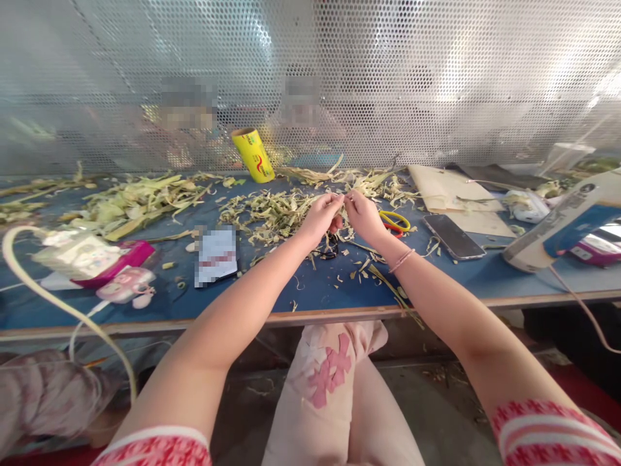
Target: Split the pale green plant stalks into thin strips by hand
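My left hand [321, 218] and my right hand [363, 216] meet above the middle of the blue table [315, 294]. Both are closed in a pinch, fingertip to fingertip. Whatever lies between them is too small to make out. Behind and under them spreads a heap of dried, pale-green plant scraps [272, 217], curled and shredded. Beside my right wrist lies a pair of looped handles in yellow and red [402, 222], partly hidden by that hand. Loose bits of the scraps are scattered on the table nearer to me.
A yellow roll [255, 155] leans at the back against a perforated metal sheet [339, 77]. Leaf strips [145, 204] lie left. A propped phone [217, 255], tissue pack [97, 259] and cable [63, 294] stand front left. Right are another phone [453, 236], cardboard [451, 188] and a white-and-blue object [548, 223].
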